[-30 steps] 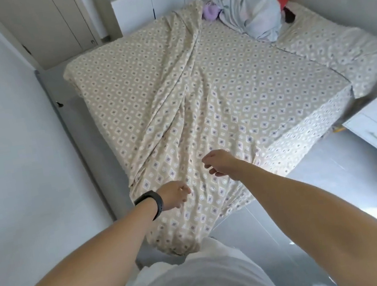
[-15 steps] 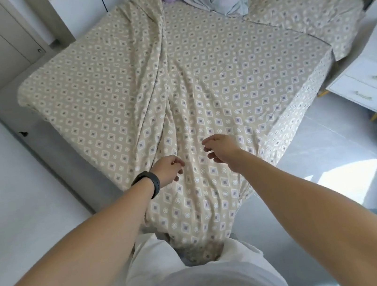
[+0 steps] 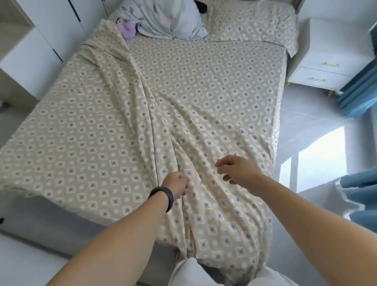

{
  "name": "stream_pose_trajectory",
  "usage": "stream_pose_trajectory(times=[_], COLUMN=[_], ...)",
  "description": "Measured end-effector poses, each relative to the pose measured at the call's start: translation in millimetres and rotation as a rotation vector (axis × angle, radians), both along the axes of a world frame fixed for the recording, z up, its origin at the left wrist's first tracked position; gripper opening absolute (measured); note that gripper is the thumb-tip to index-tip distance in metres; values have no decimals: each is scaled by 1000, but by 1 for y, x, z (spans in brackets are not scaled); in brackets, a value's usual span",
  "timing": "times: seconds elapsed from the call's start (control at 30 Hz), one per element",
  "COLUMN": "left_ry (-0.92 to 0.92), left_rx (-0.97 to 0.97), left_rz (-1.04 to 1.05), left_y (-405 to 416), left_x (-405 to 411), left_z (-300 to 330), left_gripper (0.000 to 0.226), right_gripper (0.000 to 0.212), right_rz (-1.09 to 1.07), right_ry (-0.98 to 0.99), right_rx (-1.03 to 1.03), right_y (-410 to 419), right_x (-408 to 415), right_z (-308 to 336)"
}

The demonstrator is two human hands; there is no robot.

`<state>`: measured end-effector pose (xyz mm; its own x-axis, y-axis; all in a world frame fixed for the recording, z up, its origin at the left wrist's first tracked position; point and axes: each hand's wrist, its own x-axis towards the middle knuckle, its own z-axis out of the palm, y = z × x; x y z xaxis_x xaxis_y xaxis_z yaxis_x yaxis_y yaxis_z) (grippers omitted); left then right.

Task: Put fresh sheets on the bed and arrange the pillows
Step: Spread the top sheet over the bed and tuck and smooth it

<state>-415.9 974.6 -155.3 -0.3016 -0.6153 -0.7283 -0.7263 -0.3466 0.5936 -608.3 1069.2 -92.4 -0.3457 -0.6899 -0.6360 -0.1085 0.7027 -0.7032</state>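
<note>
The left hand (image 3: pixel 178 185) pinches a fold of the beige diamond-patterned loose sheet (image 3: pixel 218 212), which lies bunched lengthwise and overhangs the foot; the right hand (image 3: pixel 236 170) hovers above it, fingers relaxed. The mattress (image 3: pixel 70 136) appears already covered. Spreading remains. A crumpled pale bundle (image 3: pixel 167 17) and plush toys (image 3: pixel 127 29) occupy the head end.

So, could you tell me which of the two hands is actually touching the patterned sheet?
The left hand, the one with the black wristband, rests its fingers on the sheet; the right hand hovers just above it, fingers loosely curled.
</note>
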Motion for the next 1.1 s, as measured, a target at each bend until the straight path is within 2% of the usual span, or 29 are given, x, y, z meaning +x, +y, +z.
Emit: stream_pose_trajectory(times=[0.13, 0.33, 0.6, 0.9, 1.1], left_ry=[53, 98, 50, 181, 176], left_rx=[80, 69, 0, -7, -27], left_rz=[-80, -91, -104, -30, -128], left_y=[8, 19, -5, -125, -245], left_x=[-2, -11, 17, 53, 148], left_z=[9, 22, 26, 32, 39], left_gripper=[25, 28, 26, 23, 25], right_gripper=[12, 12, 13, 13, 13], right_rz=[-35, -138, -127, -120, -249], right_ry=[10, 12, -46, 14, 4], right_rx=[-36, -121, -153, -173, -176], right_y=[-1, 7, -24, -138, -259], right_x=[11, 19, 43, 101, 179], right_z=[13, 23, 16, 19, 26])
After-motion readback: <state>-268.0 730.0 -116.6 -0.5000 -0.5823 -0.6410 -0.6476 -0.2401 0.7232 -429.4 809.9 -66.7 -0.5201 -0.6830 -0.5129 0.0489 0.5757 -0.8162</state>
